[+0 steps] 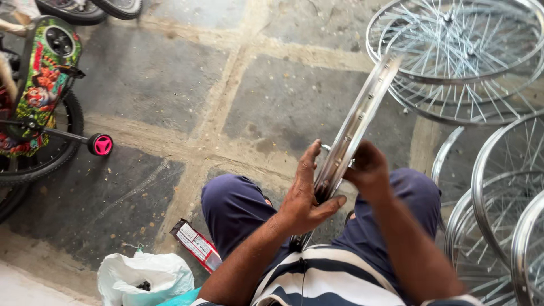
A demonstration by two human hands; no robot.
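Between the knees of the seated person: one bare chrome wheel rim [356,122], stood on edge and leaning away, presumably so its inner face can be reached. Left hand [303,195] flat against the near side, thumb hooked under, steadying. Right hand [368,170] closed on the far side of the rim. Right of this, spoked wheels [459,56] stacked flat on the stone floor [170,73]. Lower left: white plastic bag [144,277], open, contents dark and unclear; red packet [195,245] beside it. Far left: child's bicycle [39,85].

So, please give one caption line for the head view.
Both hands, left hand and right hand, hold a shiny wheel rim edge-on above the knees.
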